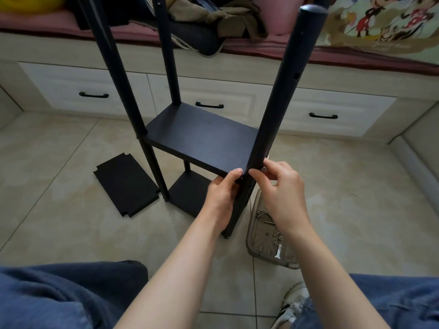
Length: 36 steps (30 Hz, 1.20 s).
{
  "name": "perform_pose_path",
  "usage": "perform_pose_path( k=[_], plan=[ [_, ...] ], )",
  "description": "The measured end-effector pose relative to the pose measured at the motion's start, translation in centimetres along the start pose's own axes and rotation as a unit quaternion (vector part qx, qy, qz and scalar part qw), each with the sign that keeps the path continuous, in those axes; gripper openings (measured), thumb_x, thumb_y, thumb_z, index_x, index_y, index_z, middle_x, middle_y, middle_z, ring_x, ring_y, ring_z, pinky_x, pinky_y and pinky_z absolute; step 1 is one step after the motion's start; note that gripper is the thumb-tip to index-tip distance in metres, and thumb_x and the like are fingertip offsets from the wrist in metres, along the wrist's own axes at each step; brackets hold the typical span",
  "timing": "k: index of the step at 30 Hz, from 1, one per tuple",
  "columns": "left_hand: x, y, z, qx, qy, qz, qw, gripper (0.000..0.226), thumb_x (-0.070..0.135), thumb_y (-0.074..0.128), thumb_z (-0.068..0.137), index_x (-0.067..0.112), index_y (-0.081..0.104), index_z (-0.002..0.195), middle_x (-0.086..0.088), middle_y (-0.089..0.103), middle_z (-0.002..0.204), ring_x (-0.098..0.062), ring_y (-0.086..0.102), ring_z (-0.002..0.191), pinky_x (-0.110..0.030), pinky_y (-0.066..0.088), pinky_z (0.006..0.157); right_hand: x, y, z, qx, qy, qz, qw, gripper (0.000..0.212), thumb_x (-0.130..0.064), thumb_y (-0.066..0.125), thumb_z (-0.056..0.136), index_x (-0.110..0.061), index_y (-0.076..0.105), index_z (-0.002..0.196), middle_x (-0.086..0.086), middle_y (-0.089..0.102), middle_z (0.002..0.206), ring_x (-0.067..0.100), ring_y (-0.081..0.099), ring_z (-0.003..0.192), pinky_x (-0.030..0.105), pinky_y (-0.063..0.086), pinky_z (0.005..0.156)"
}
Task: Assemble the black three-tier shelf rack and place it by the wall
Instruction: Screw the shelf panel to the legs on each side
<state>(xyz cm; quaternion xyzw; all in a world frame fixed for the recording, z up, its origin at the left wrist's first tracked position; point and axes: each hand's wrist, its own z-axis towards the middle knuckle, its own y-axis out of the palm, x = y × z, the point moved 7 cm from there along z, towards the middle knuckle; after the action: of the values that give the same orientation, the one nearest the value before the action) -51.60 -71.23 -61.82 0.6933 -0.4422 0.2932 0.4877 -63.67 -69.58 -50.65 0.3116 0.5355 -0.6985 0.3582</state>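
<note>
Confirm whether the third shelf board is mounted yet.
No, the loose shelf board lies flat on the floor tiles beside the rack.

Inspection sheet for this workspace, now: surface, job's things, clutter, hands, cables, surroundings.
Surface: tiled floor.
Job's things: rack upright, two shelves fitted; loose shelf panel flat on floor, left of rack; clear tray holding screws beside front pole.
Clutter: clothes heaped on bench.
Hands: left hand grips middle shelf corner; right hand pinches screw at front pole.
Cables: nothing seen.
Surroundings: drawer unit with black handles beneath bench.
</note>
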Motion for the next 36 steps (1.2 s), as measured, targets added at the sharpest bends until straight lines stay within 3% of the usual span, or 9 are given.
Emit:
perform_pose_path(
  k=[3, 8, 12, 17, 20, 25, 29, 36],
  plan=[
    [-0.4, 0.2, -0.4, 0.005, 0.005, 0.008, 1.0, 0.049, 0.046, 0.068, 0.088, 0.01, 0.07, 0.121, -0.01, 0.074, 0.114, -0.022, 0.071, 0.108, -0.037, 0.055, 0.094, 0.3, -0.5, -0.1, -0.003, 0.002, 0.003, 1.0, 0.028, -0.021, 0.064, 0.096, -0.014, 0.07, 0.122, 0.001, 0.06, 0.097, 0.002, 0.057, 0.089, -0.001, 0.039, 0.071],
    [-0.1, 0.3, -0.6, -0.006, 0.002, 0.022, 1.0, 0.062, 0.05, 0.069, 0.078, 0.01, 0.066, 0.125, -0.007, 0.074, 0.118, -0.02, 0.069, 0.114, -0.034, 0.052, 0.09, 0.6, -0.9, 0.1, -0.017, 0.013, 0.006, 1.0, 0.026, -0.022, 0.065, 0.095, -0.017, 0.071, 0.119, 0.002, 0.062, 0.096, 0.009, 0.059, 0.088, 0.002, 0.039, 0.069],
    [0.0, 0.1, -0.5, -0.026, -0.012, 0.013, 1.0, 0.058, 0.044, 0.069, 0.085, 0.008, 0.062, 0.129, -0.013, 0.072, 0.121, -0.026, 0.07, 0.114, -0.044, 0.053, 0.098, 0.8, -0.9, 0.1, -0.017, 0.023, 0.02, 0.999, 0.029, -0.023, 0.066, 0.095, -0.019, 0.069, 0.123, 0.002, 0.063, 0.101, 0.004, 0.057, 0.09, 0.001, 0.039, 0.07],
    [0.5, 0.2, -0.3, -0.074, -0.003, -0.028, 0.997, 0.047, 0.029, 0.067, 0.094, 0.008, 0.056, 0.135, -0.017, 0.068, 0.128, -0.034, 0.067, 0.118, -0.052, 0.059, 0.089, 1.2, -0.8, 0.1, -0.021, 0.038, 0.039, 0.998, 0.034, -0.027, 0.068, 0.093, -0.02, 0.068, 0.125, -0.003, 0.066, 0.109, 0.006, 0.06, 0.097, 0.012, 0.047, 0.078],
    [0.4, 0.2, -0.3, -0.072, -0.008, -0.03, 0.997, 0.047, 0.029, 0.071, 0.09, 0.005, 0.06, 0.129, -0.018, 0.07, 0.124, -0.033, 0.069, 0.114, -0.05, 0.06, 0.083, 2.6, -1.7, -0.2, 0.011, 0.056, 0.051, 0.997, 0.031, -0.031, 0.073, 0.089, -0.025, 0.07, 0.119, -0.009, 0.068, 0.101, 0.001, 0.063, 0.09, 0.011, 0.049, 0.075],
    [0.2, 0.0, 0.0, -0.077, -0.011, -0.042, 0.996, 0.045, 0.03, 0.075, 0.085, 0.003, 0.065, 0.12, -0.018, 0.072, 0.117, -0.034, 0.07, 0.112, -0.049, 0.06, 0.081, 5.3, -1.3, -2.7, 0.044, 0.093, 0.084, 0.991, 0.022, -0.014, 0.063, 0.096, -0.026, 0.073, 0.112, -0.017, 0.071, 0.098, -0.003, 0.067, 0.095, 0.018, 0.054, 0.086],
    [0.1, 0.0, 0.2, -0.078, -0.011, -0.043, 0.996, 0.045, 0.03, 0.077, 0.084, 0.003, 0.066, 0.118, -0.018, 0.073, 0.115, -0.034, 0.071, 0.11, -0.05, 0.061, 0.079, 6.4, 0.1, -4.6, 0.082, 0.113, 0.154, 0.978, 0.023, -0.01, 0.065, 0.093, -0.028, 0.068, 0.108, -0.011, 0.071, 0.09, 0.002, 0.069, 0.089, 0.02, 0.056, 0.078],
    [0.1, -0.3, 0.3, -0.062, -0.008, -0.031, 0.998, 0.056, 0.033, 0.078, 0.082, 0.0, 0.062, 0.125, -0.017, 0.074, 0.112, -0.035, 0.072, 0.107, -0.047, 0.061, 0.076, 6.6, 1.3, -5.6, 0.064, 0.11, 0.168, 0.978, 0.028, -0.009, 0.072, 0.089, -0.035, 0.064, 0.095, -0.012, 0.072, 0.089, 0.001, 0.069, 0.092, 0.023, 0.056, 0.083]
  ],
)
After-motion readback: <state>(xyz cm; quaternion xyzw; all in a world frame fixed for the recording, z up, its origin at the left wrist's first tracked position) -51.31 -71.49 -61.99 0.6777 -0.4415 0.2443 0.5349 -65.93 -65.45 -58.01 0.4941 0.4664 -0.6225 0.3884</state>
